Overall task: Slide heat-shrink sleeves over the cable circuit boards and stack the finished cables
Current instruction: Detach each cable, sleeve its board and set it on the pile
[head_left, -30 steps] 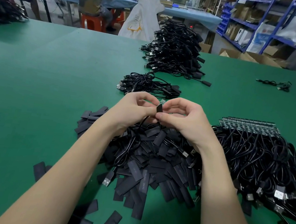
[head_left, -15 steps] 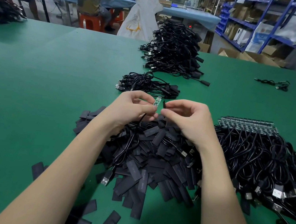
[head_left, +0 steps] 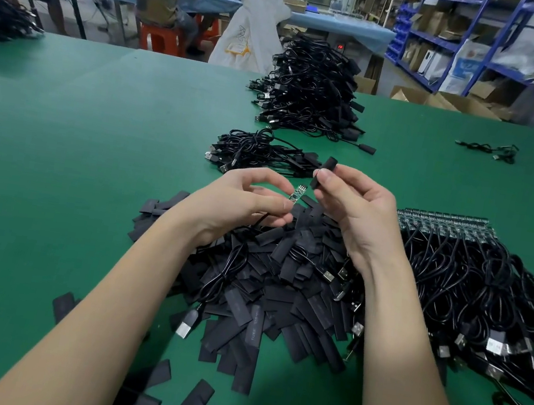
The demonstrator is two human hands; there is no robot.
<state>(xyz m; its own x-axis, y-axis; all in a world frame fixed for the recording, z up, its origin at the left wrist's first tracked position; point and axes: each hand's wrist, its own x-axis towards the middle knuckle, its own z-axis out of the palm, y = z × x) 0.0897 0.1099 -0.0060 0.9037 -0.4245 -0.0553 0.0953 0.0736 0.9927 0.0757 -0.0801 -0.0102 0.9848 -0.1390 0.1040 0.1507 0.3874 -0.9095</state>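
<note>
Left grip (head_left: pixel 245 195): pinches cable just behind board (head_left: pixel 297 194). Right grip (head_left: pixel 358 205): pinches sleeve (head_left: pixel 322 173), apart from board. Method: I square sleeve mouth, align, slide.

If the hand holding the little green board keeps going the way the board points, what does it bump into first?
Probably the black sleeve pinched in the right hand. The left hand aims the circuit board up and right, towards it. They are still apart, and depth is hard to judge from this single view.
</note>
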